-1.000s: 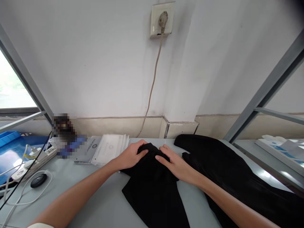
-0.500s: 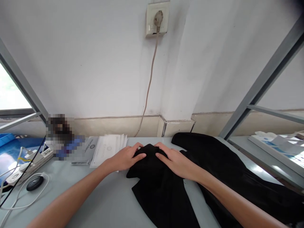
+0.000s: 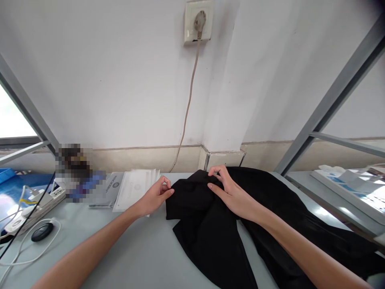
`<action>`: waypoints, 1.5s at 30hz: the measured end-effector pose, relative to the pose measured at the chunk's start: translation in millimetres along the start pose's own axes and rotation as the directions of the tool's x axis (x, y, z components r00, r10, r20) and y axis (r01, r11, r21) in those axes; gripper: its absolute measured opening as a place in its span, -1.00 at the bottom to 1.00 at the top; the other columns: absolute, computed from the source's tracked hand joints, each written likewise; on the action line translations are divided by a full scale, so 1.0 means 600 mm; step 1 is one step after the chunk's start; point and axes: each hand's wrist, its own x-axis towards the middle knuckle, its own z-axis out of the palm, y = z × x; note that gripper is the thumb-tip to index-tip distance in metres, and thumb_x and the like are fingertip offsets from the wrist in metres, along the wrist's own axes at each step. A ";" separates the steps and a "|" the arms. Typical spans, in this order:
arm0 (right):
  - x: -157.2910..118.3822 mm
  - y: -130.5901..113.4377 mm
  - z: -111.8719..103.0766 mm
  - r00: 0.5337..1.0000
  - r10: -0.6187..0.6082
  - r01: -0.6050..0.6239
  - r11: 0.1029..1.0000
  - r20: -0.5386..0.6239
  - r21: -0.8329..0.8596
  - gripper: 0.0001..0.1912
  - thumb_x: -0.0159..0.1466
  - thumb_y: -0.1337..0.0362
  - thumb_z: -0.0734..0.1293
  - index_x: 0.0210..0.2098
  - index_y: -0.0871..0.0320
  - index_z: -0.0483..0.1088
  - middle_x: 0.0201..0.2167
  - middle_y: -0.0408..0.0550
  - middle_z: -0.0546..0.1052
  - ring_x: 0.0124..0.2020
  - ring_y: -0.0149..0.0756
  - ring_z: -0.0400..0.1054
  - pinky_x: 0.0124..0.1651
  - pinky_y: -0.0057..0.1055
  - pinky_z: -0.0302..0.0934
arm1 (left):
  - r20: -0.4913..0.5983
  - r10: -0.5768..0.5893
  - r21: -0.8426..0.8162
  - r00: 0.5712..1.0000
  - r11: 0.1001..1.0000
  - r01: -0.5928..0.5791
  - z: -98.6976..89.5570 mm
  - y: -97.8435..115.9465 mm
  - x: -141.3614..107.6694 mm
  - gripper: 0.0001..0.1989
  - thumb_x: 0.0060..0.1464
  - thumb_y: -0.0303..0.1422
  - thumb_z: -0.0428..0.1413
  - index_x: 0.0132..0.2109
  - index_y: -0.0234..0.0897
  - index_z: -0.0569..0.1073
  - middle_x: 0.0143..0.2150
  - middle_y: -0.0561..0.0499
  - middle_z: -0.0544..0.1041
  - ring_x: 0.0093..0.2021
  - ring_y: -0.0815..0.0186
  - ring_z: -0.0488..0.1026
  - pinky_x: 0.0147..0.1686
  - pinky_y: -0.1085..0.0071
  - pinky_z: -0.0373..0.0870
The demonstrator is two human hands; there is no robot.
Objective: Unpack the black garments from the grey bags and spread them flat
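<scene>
A piece of black cloth (image 3: pixel 192 200), seemingly part of a garment, lies partly raised and creased on the table in front of me. At its upper left edge my left hand (image 3: pixel 155 197) has thumb and forefinger curled together in a pinch on the fabric. On the upper right, the fingers and thumb of my right hand (image 3: pixel 230 194) are bent around a fold of the same cloth. Lower down, a pointed flap of it spreads toward me. More black fabric (image 3: pixel 279 212) stretches away to the right under my right forearm; whether the two are joined is unclear.
Left of the cloth are white printed packets (image 3: pixel 136 186) and a grey packet (image 3: pixel 110 188). A power strip (image 3: pixel 36 212), white cables and a black oval object (image 3: pixel 42 232) lie far left. Behind stands the wall with a plugged socket (image 3: pixel 198 22). Metal frame bars (image 3: pixel 327 92) rise at both sides.
My hands have moved apart, the left one leftward, the right one slightly right and up. Between them the cloth's top has spread from a narrow peak into a wider edge.
</scene>
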 end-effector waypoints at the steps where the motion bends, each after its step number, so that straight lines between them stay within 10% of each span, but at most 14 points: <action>1: 0.000 0.000 -0.001 0.999 -0.024 0.025 0.999 0.028 -0.023 -0.81 0.51 0.05 0.13 -0.04 -0.05 0.28 0.05 -0.04 0.50 0.05 -0.10 0.44 0.12 -0.20 0.30 | -0.030 0.018 -0.002 0.999 1.000 -0.018 0.001 -0.001 0.002 -0.63 0.36 0.02 0.09 -0.15 -0.14 0.19 -0.42 0.20 0.16 -0.45 0.39 0.08 -0.47 0.46 0.03; 6: -0.011 0.007 -0.006 0.972 -0.048 0.068 0.995 0.231 -0.078 -0.67 0.49 0.13 0.13 0.04 -0.07 0.50 0.08 -0.06 0.57 0.11 -0.06 0.45 0.26 -0.10 0.26 | -0.105 0.086 0.105 0.991 0.992 -0.075 0.005 -0.001 0.002 -0.70 0.40 -0.04 0.04 -0.14 -0.17 0.28 -0.32 0.13 0.29 -0.38 0.37 0.21 -0.38 0.44 0.17; 18: -0.039 -0.014 -0.066 0.922 0.095 -0.035 0.986 0.375 -0.165 -0.29 0.34 0.24 0.30 0.46 -0.20 0.20 0.51 -0.19 0.23 0.56 0.10 -0.06 0.53 0.09 -0.08 | -0.005 0.039 0.170 0.999 0.985 -0.038 0.008 -0.002 -0.009 -0.68 0.44 -0.07 -0.01 0.14 -0.08 0.46 0.02 -0.04 0.51 -0.23 0.27 0.43 -0.21 0.34 0.41; 25: -0.032 -0.030 -0.138 0.976 0.073 -0.027 0.975 0.205 -0.221 -0.25 0.35 0.16 0.32 0.49 -0.26 0.12 0.53 -0.25 0.18 0.53 0.12 0.03 0.54 0.16 -0.09 | 0.001 0.106 0.285 0.994 0.953 -0.102 0.004 -0.015 -0.016 -0.63 0.47 -0.11 -0.06 0.29 -0.04 0.39 0.22 -0.09 0.47 0.00 0.18 0.51 0.02 0.22 0.51; 31: -0.046 -0.043 -0.196 0.996 0.088 -0.087 0.986 0.002 -0.143 -0.27 0.38 0.01 0.36 0.48 -0.37 0.09 0.53 -0.26 0.19 0.48 0.10 0.13 0.48 -0.01 0.10 | 0.039 0.247 0.638 0.968 0.740 -0.214 -0.026 -0.035 -0.018 -0.64 0.49 -0.20 -0.11 0.28 -0.09 0.39 0.24 -0.11 0.48 0.21 0.04 0.41 0.25 0.02 0.34; 45: -0.112 0.217 -0.200 0.892 0.433 -0.424 0.901 -0.127 0.098 -0.07 0.34 0.06 0.35 0.57 -0.14 -0.13 0.60 -0.03 0.02 0.49 0.08 0.13 0.34 -0.29 0.29 | 0.083 0.243 0.706 0.966 0.670 -0.229 -0.029 -0.051 -0.010 -0.65 0.53 -0.19 -0.14 0.29 -0.10 0.36 0.23 -0.09 0.48 0.22 0.07 0.41 0.25 0.05 0.33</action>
